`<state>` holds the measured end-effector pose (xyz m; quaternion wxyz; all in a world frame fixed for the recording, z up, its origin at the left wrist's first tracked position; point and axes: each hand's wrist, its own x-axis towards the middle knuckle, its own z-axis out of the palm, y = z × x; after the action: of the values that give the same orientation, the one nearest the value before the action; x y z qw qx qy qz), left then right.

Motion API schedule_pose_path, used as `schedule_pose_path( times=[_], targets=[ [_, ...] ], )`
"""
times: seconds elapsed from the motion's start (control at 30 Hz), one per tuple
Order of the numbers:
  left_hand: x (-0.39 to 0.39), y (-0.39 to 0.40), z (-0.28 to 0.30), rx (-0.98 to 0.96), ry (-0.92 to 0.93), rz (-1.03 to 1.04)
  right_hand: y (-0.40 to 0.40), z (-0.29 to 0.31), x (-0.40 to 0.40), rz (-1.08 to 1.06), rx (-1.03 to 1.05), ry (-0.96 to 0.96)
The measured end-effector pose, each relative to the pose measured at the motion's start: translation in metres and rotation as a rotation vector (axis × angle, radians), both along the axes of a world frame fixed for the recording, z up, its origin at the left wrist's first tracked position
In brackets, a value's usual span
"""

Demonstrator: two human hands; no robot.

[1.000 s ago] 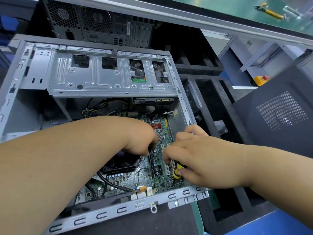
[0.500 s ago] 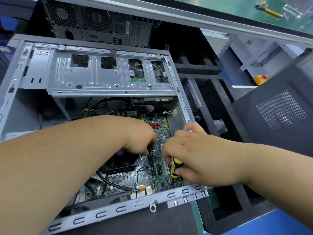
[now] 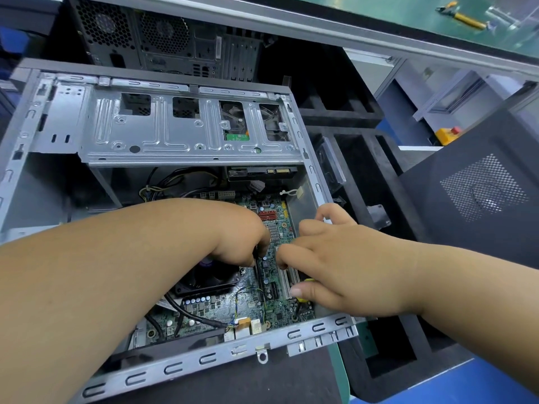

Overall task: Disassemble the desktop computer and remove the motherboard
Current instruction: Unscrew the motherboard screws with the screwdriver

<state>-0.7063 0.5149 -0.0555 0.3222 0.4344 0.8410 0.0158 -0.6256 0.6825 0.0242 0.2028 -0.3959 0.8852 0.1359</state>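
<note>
Two hands over motherboard [image 3: 280,234], right hand [image 3: 335,266] gripping screwdriver [image 3: 303,298]

Your view is evenly bright under cool overhead light; the silver stamped-metal drive cage [image 3: 186,135] shines softly, while the open grey steel computer case [image 3: 186,365] falls into shadow beneath it. Wide-angle bending curves the frame's edges, and its corners look slightly soft
</note>
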Motion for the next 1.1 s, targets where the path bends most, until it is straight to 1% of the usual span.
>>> schedule_pose_path(
  times=[0.1, 0.3, 0.5, 0.67, 0.9, 1.1],
  targets=[
    [0.0000, 0.0001, 0.0002, -0.011, 0.005, 0.000, -0.0009, -0.0004, -0.0028, 0.019, 0.023, 0.018],
    [-0.0001, -0.0002, 0.0009, -0.010, 0.006, -0.001, -0.0012, -0.0002, -0.0019, -0.025, -0.075, -0.097],
    [0.0007, 0.0001, 0.0016, -0.006, 0.013, 0.000, -0.0026, -0.0012, -0.0052, 0.028, 0.032, 0.006],
    [0.0012, 0.0002, 0.0026, -0.012, 0.003, 0.002, -0.0053, -0.0028, -0.0014, -0.028, -0.049, -0.055],
    [0.0021, 0.0007, 0.0040, -0.022, 0.005, 0.015, -0.0051, -0.0031, -0.0023, 0.004, 0.003, 0.021],
    [0.0013, 0.0009, 0.0036, -0.024, 0.009, 0.005, -0.0051, -0.0027, -0.0015, -0.056, -0.132, -0.081]
  ],
)
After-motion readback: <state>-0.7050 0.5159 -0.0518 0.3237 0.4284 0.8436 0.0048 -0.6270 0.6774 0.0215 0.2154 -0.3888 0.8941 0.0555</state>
